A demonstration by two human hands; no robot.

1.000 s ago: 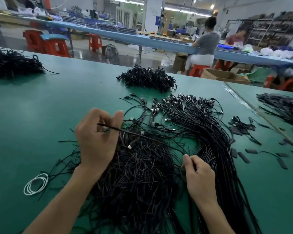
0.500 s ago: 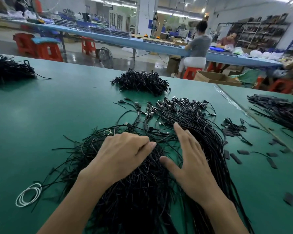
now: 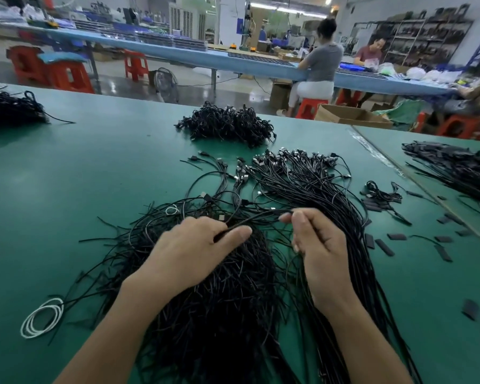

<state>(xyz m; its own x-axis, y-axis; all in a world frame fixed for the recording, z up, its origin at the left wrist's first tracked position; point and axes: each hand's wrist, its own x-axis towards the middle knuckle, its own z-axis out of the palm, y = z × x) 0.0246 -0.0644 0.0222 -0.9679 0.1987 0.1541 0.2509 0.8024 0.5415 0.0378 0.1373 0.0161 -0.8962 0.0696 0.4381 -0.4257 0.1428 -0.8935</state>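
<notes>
A big heap of loose black cables [image 3: 219,300] lies on the green table [image 3: 81,176] in front of me. To its right runs a long sheaf of black cables [image 3: 316,189] with metal plug ends fanned out at the far side. My left hand [image 3: 194,250] rests on the heap and grips one thin black cable [image 3: 258,216] between thumb and fingers. My right hand [image 3: 319,245] pinches the same cable's other stretch between thumb and forefinger, a little above the pile. The cable spans the gap between both hands.
A bundled pile of black cables [image 3: 227,123] sits farther back, another [image 3: 9,109] at the far left and a third [image 3: 455,167] on the right. A white cord coil [image 3: 42,317] lies near left. Several small black sleeves [image 3: 385,246] are scattered right. People sit at a blue bench behind.
Half a second ago both hands lay flat and open on the cables. Now each has closed its fingers on one cable and lifted it slightly between them.
</notes>
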